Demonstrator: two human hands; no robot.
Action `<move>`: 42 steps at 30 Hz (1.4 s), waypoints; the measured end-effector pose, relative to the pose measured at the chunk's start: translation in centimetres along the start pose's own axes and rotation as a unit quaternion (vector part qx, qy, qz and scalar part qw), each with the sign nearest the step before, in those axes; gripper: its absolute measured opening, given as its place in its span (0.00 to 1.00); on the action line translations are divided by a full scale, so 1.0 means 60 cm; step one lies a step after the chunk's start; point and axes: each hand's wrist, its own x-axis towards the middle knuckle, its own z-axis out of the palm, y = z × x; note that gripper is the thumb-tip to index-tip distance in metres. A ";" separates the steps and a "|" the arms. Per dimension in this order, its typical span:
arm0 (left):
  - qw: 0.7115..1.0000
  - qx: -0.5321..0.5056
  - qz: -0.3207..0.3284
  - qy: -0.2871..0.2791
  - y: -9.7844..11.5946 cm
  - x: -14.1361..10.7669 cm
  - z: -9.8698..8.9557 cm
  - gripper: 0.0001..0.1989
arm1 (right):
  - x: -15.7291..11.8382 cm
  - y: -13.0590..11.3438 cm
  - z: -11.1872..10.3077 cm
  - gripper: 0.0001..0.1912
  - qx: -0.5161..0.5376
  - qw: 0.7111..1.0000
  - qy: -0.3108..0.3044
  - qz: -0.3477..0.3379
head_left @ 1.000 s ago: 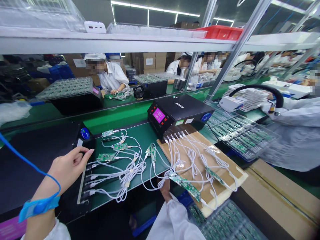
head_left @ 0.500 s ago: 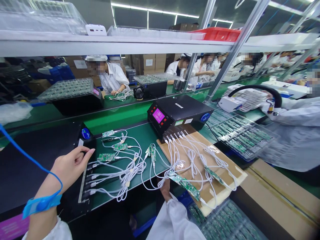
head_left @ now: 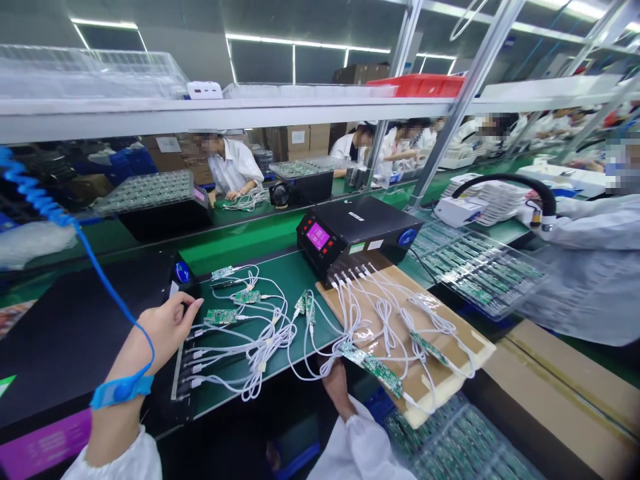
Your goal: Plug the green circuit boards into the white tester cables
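My left hand [head_left: 163, 327], with a blue wrist strap [head_left: 123, 392], rests at the right edge of a black test box [head_left: 115, 307]. Its fingers are curled and closed; whatever may be in them is hidden. Beside it, white cables [head_left: 260, 360] run from the box's sockets to several green circuit boards [head_left: 221, 317] on the green bench top [head_left: 280, 267]. My right hand [head_left: 336, 381] is low at the bench's front edge, just below white cables and a long green circuit board [head_left: 383, 375]. Its fingers are hidden there, so its grip does not show.
A second black test box [head_left: 365, 223] with a lit purple screen stands behind a brown cardboard sheet [head_left: 390, 300]. Clear trays of boards [head_left: 480, 267] lie to the right, beside a co-worker's white sleeve [head_left: 590, 267]. A metal post [head_left: 450, 120] and white shelf [head_left: 280, 112] cross above.
The view has shifted slightly, so the left side appears further right and the shelf lower. My left hand stays by the box edge; my right hand stays at the bench edge.
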 end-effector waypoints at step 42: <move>0.922 -0.373 -0.033 -0.095 0.247 0.070 0.297 0.16 | 0.237 -0.341 -0.203 0.09 0.075 0.990 0.025 -0.114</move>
